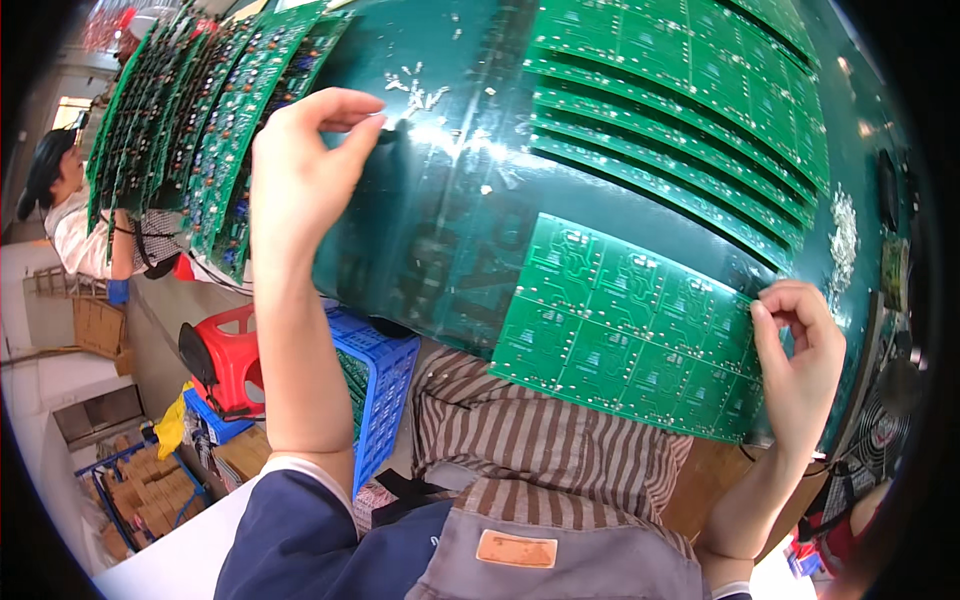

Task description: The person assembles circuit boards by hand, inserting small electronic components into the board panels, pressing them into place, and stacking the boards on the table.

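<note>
My left hand (310, 165) is raised over the left part of the green table, thumb and forefinger pinched together. A pale sliver may show at its fingertips, too small to name. Just beyond them lies a small scatter of thin white pieces (415, 90). A green circuit board (630, 325) with a grid of repeated patterns lies tilted at the table's near edge, above my lap. My right hand (800, 345) is at that board's upper right corner, finger and thumb closed in a pinch against its edge. Whatever sits between those fingertips is hidden.
Overlapping green boards (680, 120) lie at the far right, with a pile of small white pieces (843, 240) beside them. Populated boards (210, 130) stand upright at the far left. A blue crate (385, 400) and red stool (222, 365) are below left. Another person (75, 215) sits beyond.
</note>
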Demonstrator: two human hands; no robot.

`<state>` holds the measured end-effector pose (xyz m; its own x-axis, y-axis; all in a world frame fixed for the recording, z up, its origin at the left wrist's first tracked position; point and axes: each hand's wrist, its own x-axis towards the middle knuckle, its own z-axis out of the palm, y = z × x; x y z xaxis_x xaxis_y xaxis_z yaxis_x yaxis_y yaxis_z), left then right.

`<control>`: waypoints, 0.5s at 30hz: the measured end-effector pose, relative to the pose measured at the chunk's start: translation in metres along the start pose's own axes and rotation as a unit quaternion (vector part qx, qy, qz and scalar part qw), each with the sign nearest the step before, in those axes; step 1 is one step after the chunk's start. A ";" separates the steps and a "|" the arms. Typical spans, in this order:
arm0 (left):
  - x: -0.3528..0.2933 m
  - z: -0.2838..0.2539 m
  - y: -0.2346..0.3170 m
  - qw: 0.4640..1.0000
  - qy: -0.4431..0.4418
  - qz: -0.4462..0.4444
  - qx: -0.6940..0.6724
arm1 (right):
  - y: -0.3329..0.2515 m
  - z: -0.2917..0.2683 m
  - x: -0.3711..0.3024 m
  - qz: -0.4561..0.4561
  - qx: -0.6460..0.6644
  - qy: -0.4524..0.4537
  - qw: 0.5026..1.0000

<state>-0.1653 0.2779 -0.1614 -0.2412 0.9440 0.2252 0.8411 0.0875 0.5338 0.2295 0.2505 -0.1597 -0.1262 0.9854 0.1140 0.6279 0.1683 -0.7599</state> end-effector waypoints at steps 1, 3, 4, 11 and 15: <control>0.002 0.001 0.001 1.000 0.001 0.003 0.002 | -0.001 0.000 0.000 0.002 0.001 0.003 1.000; 0.005 0.005 0.008 1.000 -0.007 -0.006 -0.015 | -0.004 0.000 -0.001 0.005 0.001 0.004 1.000; 0.006 0.006 0.010 1.000 -0.009 -0.006 -0.018 | -0.005 -0.001 -0.002 0.010 0.001 0.006 1.000; 0.018 0.028 -0.007 0.998 -0.062 0.022 -0.012 | 0.019 0.009 0.014 -0.030 -0.004 -0.011 0.999; 0.015 0.034 0.003 0.996 -0.068 0.022 0.049 | 0.031 0.010 0.017 -0.011 0.010 -0.006 1.000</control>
<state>-0.1498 0.3028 -0.1846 -0.1401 0.9814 0.1313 0.8948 0.0687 0.4412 0.2391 0.2720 -0.1875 -0.1501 0.9810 0.1230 0.6095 0.1898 -0.7698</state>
